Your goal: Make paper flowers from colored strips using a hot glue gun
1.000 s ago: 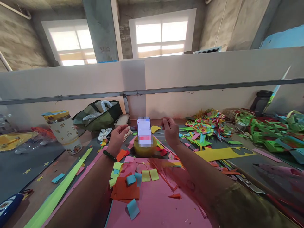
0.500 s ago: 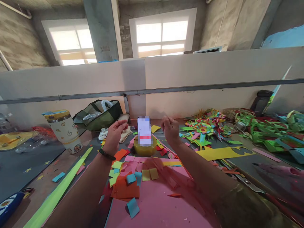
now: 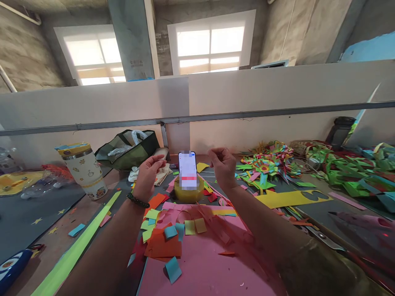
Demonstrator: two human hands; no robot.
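My left hand (image 3: 150, 169), with a dark beaded bracelet at the wrist, is raised left of a phone (image 3: 187, 170). Its thumb and fingers are pressed together, and I cannot make out anything between them. On the phone's other side my right hand (image 3: 224, 166) is up with curled fingers, the thumb and forefinger meeting; whatever it may hold is hidden. The phone stands upright against a yellow roll of tape (image 3: 189, 195), its screen lit and partly blurred. Below, pink sheets (image 3: 212, 263) carry small orange, blue and yellow paper squares (image 3: 195, 226).
A patterned tumbler (image 3: 84, 172) and a green bag (image 3: 131, 154) stand at left, near a long green strip (image 3: 83, 238). Colourful folded paper (image 3: 267, 164) is heaped at right. Scissors (image 3: 324, 238) lie by my right forearm, and a dark bottle (image 3: 339, 130) stands behind.
My right hand has loosened from a tight fist into a pinch and shifted slightly to the right. My left hand has barely moved.
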